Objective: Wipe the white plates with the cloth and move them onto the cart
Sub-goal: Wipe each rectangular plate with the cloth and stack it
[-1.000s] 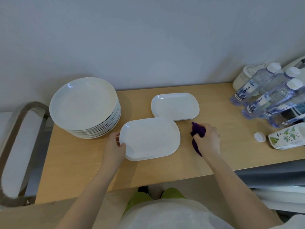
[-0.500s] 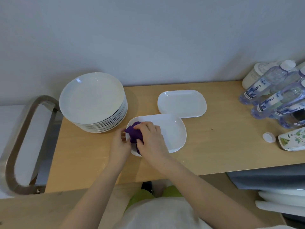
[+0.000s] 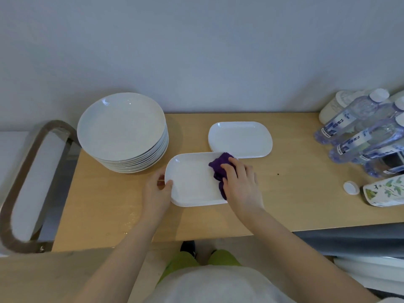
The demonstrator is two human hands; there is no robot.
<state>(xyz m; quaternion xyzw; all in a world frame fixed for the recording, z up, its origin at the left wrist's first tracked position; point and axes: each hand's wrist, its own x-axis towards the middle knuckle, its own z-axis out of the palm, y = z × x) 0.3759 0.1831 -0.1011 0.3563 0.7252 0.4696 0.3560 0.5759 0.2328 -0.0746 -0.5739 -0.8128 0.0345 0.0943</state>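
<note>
Purple cloth (image 3: 219,169), bunched under our right hand (image 3: 240,182), sits at the rectangular plate's (image 3: 192,182) right end; our left hand (image 3: 156,189) pinches the left rim, cart handle (image 3: 28,182) further left.

A plain grey wall (image 3: 196,51) stands behind a light wooden table (image 3: 295,193). Bottles (image 3: 354,132) crowd its far right; light is dim, even.

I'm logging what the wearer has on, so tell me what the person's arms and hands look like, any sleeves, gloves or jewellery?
Both forearms are bare up to the bottom edge of the picture, with no sleeve showing. The left hand and right hand wear no gloves, and no ring, watch or bracelet shows. Below them are a light-coloured top and lime-green trousers.
</note>
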